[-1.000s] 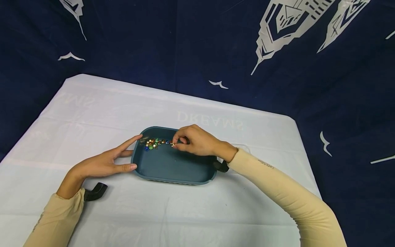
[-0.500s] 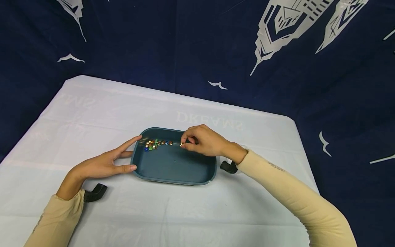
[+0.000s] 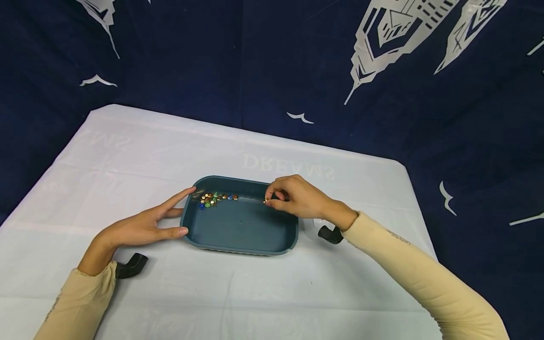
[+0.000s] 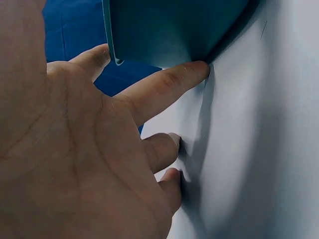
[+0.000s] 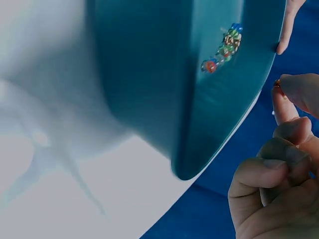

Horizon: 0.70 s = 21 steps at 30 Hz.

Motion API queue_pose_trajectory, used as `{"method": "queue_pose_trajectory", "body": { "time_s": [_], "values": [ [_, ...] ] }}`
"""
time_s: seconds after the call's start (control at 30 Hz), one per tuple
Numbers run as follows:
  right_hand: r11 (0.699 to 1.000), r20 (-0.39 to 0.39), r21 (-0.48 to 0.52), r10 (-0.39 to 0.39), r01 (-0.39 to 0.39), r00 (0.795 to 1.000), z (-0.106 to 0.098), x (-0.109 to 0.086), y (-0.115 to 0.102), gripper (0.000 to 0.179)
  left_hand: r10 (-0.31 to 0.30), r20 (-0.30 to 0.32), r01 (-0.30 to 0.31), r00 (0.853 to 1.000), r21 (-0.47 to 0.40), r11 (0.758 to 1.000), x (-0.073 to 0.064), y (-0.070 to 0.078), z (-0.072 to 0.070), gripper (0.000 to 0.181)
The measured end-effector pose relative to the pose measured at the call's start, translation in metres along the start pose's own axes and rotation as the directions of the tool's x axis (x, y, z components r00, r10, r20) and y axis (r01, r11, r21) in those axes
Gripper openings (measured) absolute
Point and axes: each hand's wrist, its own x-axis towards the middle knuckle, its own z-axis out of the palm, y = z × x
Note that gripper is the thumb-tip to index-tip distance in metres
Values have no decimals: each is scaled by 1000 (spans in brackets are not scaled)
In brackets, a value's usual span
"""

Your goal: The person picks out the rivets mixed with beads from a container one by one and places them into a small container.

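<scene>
Two hands at a shallow tray [image 3: 242,233] with small beads [image 3: 208,199]. The right hand [image 3: 303,196] pinches one gold bead [image 3: 265,201] between the tips of thumb and forefinger, its remaining fingers curled toward the palm. Only a bright, polished sliver of this bead shows past the skin; its full outline is hidden. In the head view it is seen against the far right part of the tray's interior; in the right wrist view it stands apart from the tray wall. Well to the left of the pinching fingertips, the other beads lie on the tray floor: a loose cluster of glossy gold, green, amber and deep blue pieces, with a short row of amber and blue ones trailing out of it toward those fingertips. The left hand [image 3: 138,228] has thumb and forefinger spread wide, their tips touching the tray's left end; the left wrist view shows one fingertip at the rim and another at the foot of the wall. The tray is matt blue-green, with rounded corners and a thin raised rim. A clear object [image 3: 312,229], partly hidden, lies beyond the tray's right end, below the right wrist. White cloth [image 3: 238,302] extends beneath both hands.
</scene>
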Motion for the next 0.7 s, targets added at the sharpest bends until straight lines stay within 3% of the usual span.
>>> {"method": "queue_pose_trajectory", "body": {
  "time_s": [0.7],
  "values": [
    [995,-58,7,103,-103,993,-13,-37,21,5,1,-3,-1,1000,7,1000,0,1,0,90]
  ]
}}
